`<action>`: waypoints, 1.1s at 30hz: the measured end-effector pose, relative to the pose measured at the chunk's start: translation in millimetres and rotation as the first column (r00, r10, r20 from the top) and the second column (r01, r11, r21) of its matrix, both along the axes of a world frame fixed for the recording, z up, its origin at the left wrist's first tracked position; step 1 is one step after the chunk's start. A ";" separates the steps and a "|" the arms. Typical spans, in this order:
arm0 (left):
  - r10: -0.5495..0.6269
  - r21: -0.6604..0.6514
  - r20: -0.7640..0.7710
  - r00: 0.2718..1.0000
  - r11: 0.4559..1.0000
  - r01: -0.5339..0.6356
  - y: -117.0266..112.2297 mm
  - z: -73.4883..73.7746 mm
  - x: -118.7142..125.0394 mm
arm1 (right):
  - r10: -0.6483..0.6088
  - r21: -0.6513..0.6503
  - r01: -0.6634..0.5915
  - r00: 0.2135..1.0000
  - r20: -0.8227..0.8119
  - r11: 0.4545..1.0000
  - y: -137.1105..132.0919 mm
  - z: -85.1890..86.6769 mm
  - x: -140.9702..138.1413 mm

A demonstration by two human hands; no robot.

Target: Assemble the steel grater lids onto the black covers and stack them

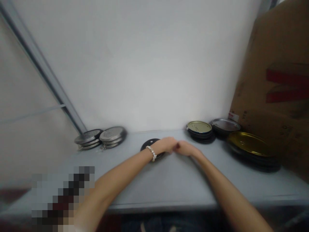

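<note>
Over the middle of the table, my left hand [168, 144], with a beaded bracelet at the wrist, meets my right hand [187, 148]. Both look closed, fingertips together, and a small dark spot shows between them. Blur hides what they hold, if anything. Under and behind my left wrist lies a round black disc [146, 144] with a pale dot; my forearm and hand cover part of it. Right of my hands, the nearest stack has a pale gold round lid [199, 127] on top of black ones.
Two stacks of silver round lids [88, 137] stand at the back left of the grey table [166, 183]. At the right are a silver-topped stack [225, 125] and a larger gold lid [249, 143] on black ones. A big cardboard box [275, 48] rises beside them.
</note>
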State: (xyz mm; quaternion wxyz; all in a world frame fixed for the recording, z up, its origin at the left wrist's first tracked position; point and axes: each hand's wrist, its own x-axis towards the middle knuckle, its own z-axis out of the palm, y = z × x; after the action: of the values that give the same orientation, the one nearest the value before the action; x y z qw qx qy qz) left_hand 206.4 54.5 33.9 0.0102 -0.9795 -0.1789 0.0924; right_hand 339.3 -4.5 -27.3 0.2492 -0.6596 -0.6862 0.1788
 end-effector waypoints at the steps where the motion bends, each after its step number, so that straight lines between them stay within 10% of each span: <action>1: -0.003 -0.016 -0.006 1.000 1.000 0.003 2.1 -0.6 -0.6 | 0.018 -0.022 -0.018 1.000 0.007 1.000 -0.4 1.7 -0.5; 21: 0.100 -0.185 -0.017 0.995 0.977 -0.102 1.2 -0.1 4.7 | 0.170 -0.154 -0.195 0.971 -0.166 0.969 -10.1 20.0 3.4; 28: 0.088 -0.252 0.149 0.985 0.966 -0.049 -5.7 4.3 -31.4 | 0.257 -0.086 -0.288 0.930 -0.264 0.954 -16.9 26.8 -1.6; 33: 0.229 -0.513 0.418 0.879 0.858 0.020 6.9 9.0 -67.0 | 0.269 0.044 -0.270 0.904 -0.331 0.962 -16.3 34.2 -22.4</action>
State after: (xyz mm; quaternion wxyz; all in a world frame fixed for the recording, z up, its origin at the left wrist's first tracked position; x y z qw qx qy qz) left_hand 139.4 61.4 42.9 -0.2936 -0.9292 -0.2001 -0.1014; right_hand 316.9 -20.8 6.9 0.3337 -0.5188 -0.7182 0.3220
